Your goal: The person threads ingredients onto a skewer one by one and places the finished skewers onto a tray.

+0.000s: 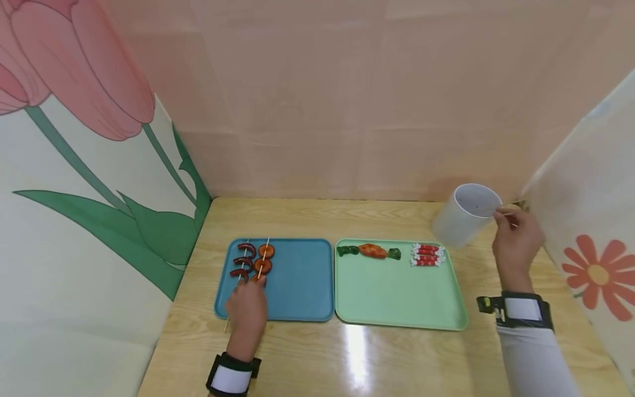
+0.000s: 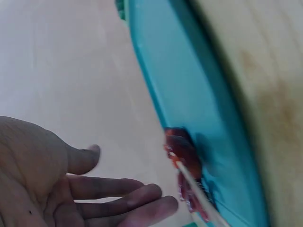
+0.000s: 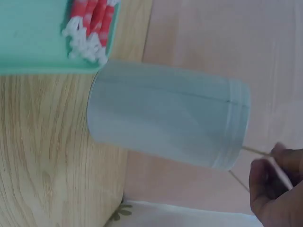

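My left hand [image 1: 246, 309] is over the near left part of the blue tray [image 1: 300, 281], by the lower end of a skewer of round orange-brown slices [image 1: 263, 266]. In the left wrist view its thumb and fingers [image 2: 113, 187] are apart with nothing between them, beside the skewered food [image 2: 182, 151]. A skewer of dark red curved pieces [image 1: 243, 262] lies to the left of the slices. At the rim of a white cylindrical cup [image 1: 458, 220], my right hand [image 1: 518, 237] pinches a thin wooden stick [image 3: 256, 151]. A second thin stick [image 3: 239, 181] shows between cup and fingers.
Right of the blue tray is a light green tray [image 1: 397, 298]. It holds an orange and green food piece [image 1: 372, 251] and several red and white rolls [image 1: 428, 255]. A pink wall stands behind the wooden table [image 1: 307, 358], with patterned panels at both sides.
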Demonstrator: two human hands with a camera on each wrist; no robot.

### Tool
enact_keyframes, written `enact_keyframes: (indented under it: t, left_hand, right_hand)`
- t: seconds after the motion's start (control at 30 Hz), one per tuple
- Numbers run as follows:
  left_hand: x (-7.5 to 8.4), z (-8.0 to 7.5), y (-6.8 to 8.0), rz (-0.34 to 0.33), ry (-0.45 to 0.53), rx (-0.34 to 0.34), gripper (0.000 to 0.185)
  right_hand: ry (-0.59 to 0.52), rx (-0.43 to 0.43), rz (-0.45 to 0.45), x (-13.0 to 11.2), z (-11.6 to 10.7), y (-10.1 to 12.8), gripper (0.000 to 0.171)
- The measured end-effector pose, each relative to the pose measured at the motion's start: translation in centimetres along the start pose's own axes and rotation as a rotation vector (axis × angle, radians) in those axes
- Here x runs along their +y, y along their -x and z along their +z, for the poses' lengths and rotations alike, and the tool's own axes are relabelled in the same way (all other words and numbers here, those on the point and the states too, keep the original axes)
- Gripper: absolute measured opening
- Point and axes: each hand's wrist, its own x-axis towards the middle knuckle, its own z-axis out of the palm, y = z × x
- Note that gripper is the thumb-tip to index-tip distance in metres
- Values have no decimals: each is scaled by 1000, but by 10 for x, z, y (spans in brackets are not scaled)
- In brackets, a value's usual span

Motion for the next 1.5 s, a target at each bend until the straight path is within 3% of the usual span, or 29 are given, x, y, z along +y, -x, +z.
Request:
enact_keyframes:
  t: [0.1, 0.2, 0.3, 0.4, 0.5, 0.57, 0.7, 0.8, 0.93, 1.17, 1.27, 1.37, 1.43, 1.5]
  left_hand:
    - [7, -8, 0, 59, 48, 73, 41]
    - [15, -16, 1, 145, 125, 118, 35]
    - [23, -24, 1, 236, 202, 141, 33]
    - [32, -31, 1, 306, 282, 154, 33]
    - [44, -38, 3, 395, 389, 174, 32]
    - [52, -42, 5, 478, 452, 195, 34]
    - [70, -49, 6, 654, 563, 194, 40]
    - [80, -49, 7, 740, 613, 137, 47]
    - [91, -46, 8, 792, 617, 83, 55]
    - [97, -42, 10, 802, 685, 96, 27]
    - [96, -43, 11, 782, 700, 94, 21]
    - [94, -44, 12, 753, 701, 92, 30]
    - [92, -44, 11, 724, 701, 100, 36]
    - [91, -44, 11, 697, 712, 121, 38]
  right_hand:
    - [-9, 71, -88, -3, -1, 0, 23]
    - [-70, 173, -193, -24, -10, 6, 28]
    - [-205, 265, -268, -69, -27, 18, 30]
    - [-459, 291, -277, -122, -46, 35, 26]
    - [-790, 224, -291, -163, -58, 54, 21]
    - [-1003, 116, -314, -180, -60, 68, 18]
    - [-1234, -157, -376, -196, -55, 97, 14]
    - [-1237, -347, -413, -201, -45, 117, 13]
    - [-1221, -524, -407, -204, -33, 140, 12]
    - [-1273, -671, -384, -207, -23, 159, 12]
    - [-1242, -704, -386, -207, -21, 158, 14]
    - [-1059, -724, -374, -202, -18, 150, 19]
    - [-836, -733, -362, -194, -11, 140, 23]
    - [-531, -749, -364, -181, 1, 129, 27]
